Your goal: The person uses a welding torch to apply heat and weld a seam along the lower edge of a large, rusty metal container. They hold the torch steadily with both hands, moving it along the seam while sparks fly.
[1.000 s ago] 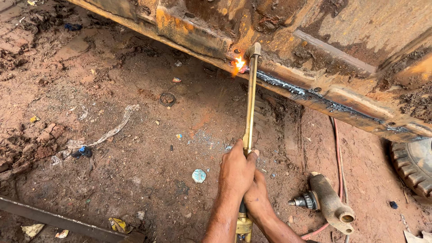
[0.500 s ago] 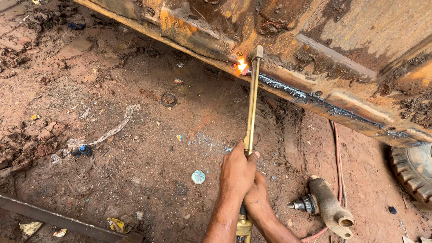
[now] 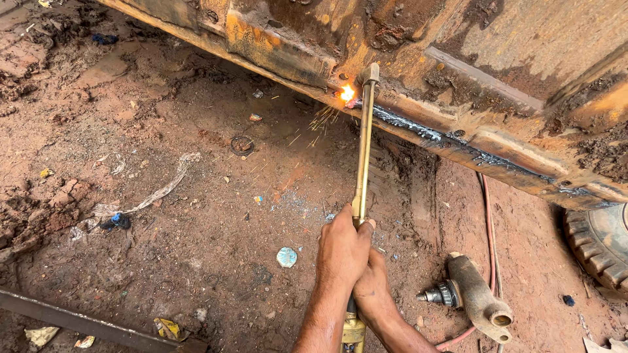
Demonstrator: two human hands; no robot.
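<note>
Torch (image 3: 362,150) upright in view, tip at beam (image 3: 458,140), both hands' (image 3: 356,265) grip closed round it

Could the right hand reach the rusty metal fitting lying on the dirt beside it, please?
Probably yes: the rusty metal fitting lies close on bare ground, but the right hand currently grips the brass cutting torch.

A cutting torch (image 3: 362,150) runs up the middle of the frame, its tip against the lower edge of a metal frame (image 3: 458,124) across the top. On the ground, a disc (image 3: 286,257) lies left of the torch; a pipe fitting (image 3: 474,297), hose (image 3: 488,222) and tyre (image 3: 598,242) lie right.
</note>
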